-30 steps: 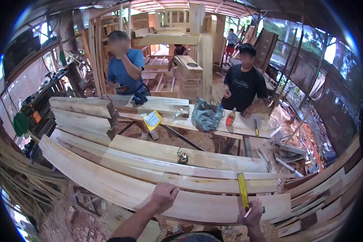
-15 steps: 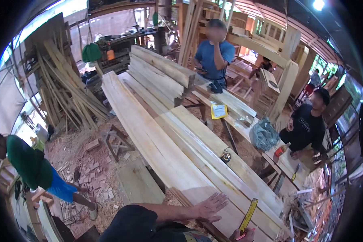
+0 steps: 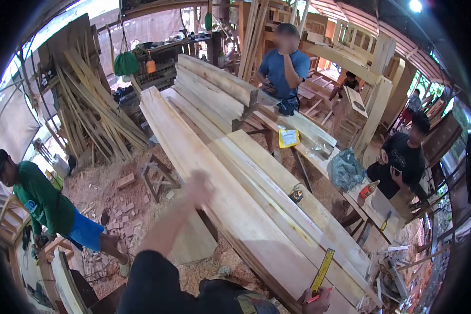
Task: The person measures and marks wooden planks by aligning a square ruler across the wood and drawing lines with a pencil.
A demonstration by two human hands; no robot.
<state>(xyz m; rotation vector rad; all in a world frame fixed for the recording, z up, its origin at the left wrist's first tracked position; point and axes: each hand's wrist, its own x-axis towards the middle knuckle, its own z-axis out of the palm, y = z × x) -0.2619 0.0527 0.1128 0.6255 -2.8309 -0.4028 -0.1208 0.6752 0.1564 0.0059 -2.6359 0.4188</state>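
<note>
In the head view, the wide board (image 3: 235, 209) runs lengthwise from the upper left down to the lower right, with its near long edge toward the person. The yellow rule (image 3: 322, 271) lies at the board's lower right part, its long axis running across the board's width, away from the near edge and slightly to the right. The right hand (image 3: 317, 302) is by far the nearer one: its fingers are closed around the rule's near end, so the rule reaches forward from them, and a red pencil (image 3: 315, 297) also sits in that grip.

The left hand (image 3: 198, 188) is farther up, over the near long edge toward the board's upper left end, well apart from the rule, which lies down and to the right of it. Blur hides whether its fingers are spread or curled, and whether they touch the wood; nothing shows in them. The tape measure (image 3: 296, 194) rests on another board (image 3: 269, 162), beyond the wide board's far long edge.
</note>
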